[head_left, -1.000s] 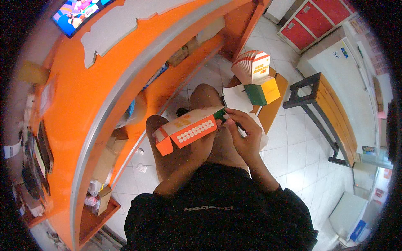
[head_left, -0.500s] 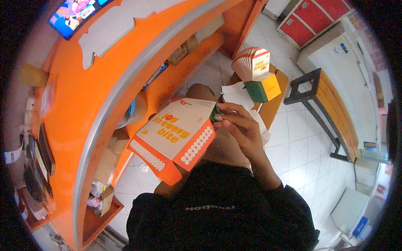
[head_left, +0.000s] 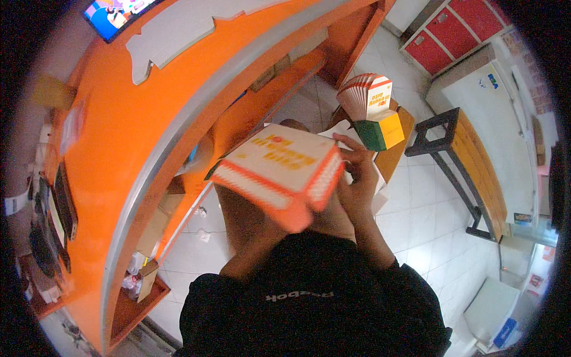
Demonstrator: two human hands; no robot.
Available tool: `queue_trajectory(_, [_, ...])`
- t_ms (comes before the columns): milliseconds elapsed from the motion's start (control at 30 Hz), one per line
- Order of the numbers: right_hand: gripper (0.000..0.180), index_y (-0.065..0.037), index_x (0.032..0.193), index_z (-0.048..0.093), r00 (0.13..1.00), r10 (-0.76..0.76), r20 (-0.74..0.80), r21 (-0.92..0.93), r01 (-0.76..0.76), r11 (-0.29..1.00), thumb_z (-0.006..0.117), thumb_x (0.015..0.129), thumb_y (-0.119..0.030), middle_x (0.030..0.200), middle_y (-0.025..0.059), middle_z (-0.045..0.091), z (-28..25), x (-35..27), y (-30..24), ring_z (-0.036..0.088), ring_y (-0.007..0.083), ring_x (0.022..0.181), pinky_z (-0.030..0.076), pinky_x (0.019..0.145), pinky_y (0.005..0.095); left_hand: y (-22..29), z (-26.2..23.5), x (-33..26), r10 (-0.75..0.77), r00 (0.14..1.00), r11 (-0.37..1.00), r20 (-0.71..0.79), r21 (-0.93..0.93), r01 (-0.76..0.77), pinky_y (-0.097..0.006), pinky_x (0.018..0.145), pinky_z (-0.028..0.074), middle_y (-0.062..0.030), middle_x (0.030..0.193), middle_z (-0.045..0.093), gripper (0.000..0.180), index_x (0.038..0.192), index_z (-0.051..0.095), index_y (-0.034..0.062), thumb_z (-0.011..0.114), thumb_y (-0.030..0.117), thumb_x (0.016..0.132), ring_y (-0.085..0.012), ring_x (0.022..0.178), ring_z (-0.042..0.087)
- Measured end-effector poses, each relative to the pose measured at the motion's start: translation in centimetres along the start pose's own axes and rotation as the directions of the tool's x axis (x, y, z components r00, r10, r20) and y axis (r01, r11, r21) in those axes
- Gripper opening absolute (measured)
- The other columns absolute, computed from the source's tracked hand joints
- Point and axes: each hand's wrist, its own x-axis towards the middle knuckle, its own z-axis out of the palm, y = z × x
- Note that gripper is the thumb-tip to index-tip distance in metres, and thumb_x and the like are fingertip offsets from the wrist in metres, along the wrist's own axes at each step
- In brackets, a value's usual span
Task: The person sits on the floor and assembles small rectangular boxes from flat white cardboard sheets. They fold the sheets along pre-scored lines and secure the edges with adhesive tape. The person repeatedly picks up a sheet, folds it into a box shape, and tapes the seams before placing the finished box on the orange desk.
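Item: one carton [head_left: 282,156], cream upper panel with yellow-orange lettering and orange edges, slightly blurred. Position: middle of view, over the person's lap. Long axis: from between nine and ten o'clock to between three and four. Upper panel tilted; an orange flap [head_left: 292,217] hangs toward six o'clock.

Grip, right hand [head_left: 358,169]: at the carton's three o'clock end, fingers bent, index fingertip touching the corner nearest two o'clock; a gap shows between the curled fingers and thumb side. Whether it pinches the board cannot be told.

Grip, left hand [head_left: 272,231]: at the carton's six o'clock side, mostly hidden beneath it; hold cannot be told.

Surroundings: at two o'clock, a fanned stack [head_left: 358,96] of cream and orange card, touching green and yellow panels [head_left: 391,131], on a wooden surface [head_left: 406,122]; a white sheet [head_left: 341,128] lies near. At three o'clock, a wooden bench [head_left: 479,172] with black frame. At ten o'clock, an orange counter [head_left: 128,113]. At eleven, a lit screen [head_left: 119,16].
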Motion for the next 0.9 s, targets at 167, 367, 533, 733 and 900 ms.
queue_trajectory(167, [0.026,-0.001,0.101,0.051,0.938,0.321,0.132,0.235,-0.344,0.909,0.063,0.082,-0.014,0.112,0.0168,0.058,-3.7,1.5,2.6,0.058,0.0226,0.1,0.046,0.086,0.0336,-4.4,-0.3,0.4,-0.168,0.973,0.976,0.161,-0.11,0.187,-0.032,0.09,0.041,-0.0158,0.113,0.054,0.039,0.121,0.048,-0.0012,0.057,0.011,0.085,-0.026,0.105,0.052])
queue_trajectory(367, [0.05,0.0,0.113,0.045,0.955,0.262,-0.139,-0.018,-0.267,0.963,0.071,0.076,-0.022,0.109,0.0142,0.055,-0.8,-0.2,6.4,0.053,0.023,0.104,0.043,0.089,0.037,-5.2,1.7,-0.2,-0.092,0.985,0.988,0.145,-0.111,0.109,-0.037,0.092,0.039,-0.0188,0.116,0.047,0.044,0.133,0.041,0.0029,0.046,0.003,0.089,-0.0322,0.105,0.049])
queue_trajectory(533, [0.05,0.0,0.118,0.046,0.866,0.428,0.257,0.382,-0.498,0.778,0.07,0.079,-0.021,0.115,0.0135,0.054,2.5,-0.5,1.0,0.052,0.022,0.107,0.044,0.089,0.0345,-4.3,2.1,-1.4,0.212,0.917,0.968,0.338,0.058,-0.245,-0.037,0.09,0.041,-0.0174,0.119,0.043,0.064,0.135,0.04,0.0107,0.058,-0.003,0.075,-0.0321,0.103,0.049])
queue_trajectory(733, [0.032,-0.002,0.107,0.053,0.936,0.344,-0.075,0.034,-0.342,0.939,0.067,0.083,-0.019,0.109,0.0094,0.058,1.6,-1.8,2.8,0.056,0.0193,0.101,0.046,0.087,0.0314,-3.5,0.8,-0.4,0.043,0.985,0.982,0.165,-0.186,-0.011,-0.03,0.081,0.046,-0.0146,0.099,0.059,0.033,0.118,0.058,0.0051,0.058,0.003,0.085,-0.0242,0.093,0.058])
queue_trajectory(900, [0.034,-0.003,0.109,0.053,0.989,0.13,-0.067,-0.372,-0.145,0.917,0.066,0.083,-0.02,0.11,0.0094,0.057,1.1,-6.8,5.5,0.055,0.0196,0.103,0.045,0.088,0.0319,-2.3,2.2,-0.2,0.118,0.991,0.967,0.055,-0.235,-0.102,-0.03,0.083,0.045,-0.0119,0.093,0.06,0.03,0.115,0.058,-0.0008,0.057,0.006,0.086,-0.0221,0.092,0.058])
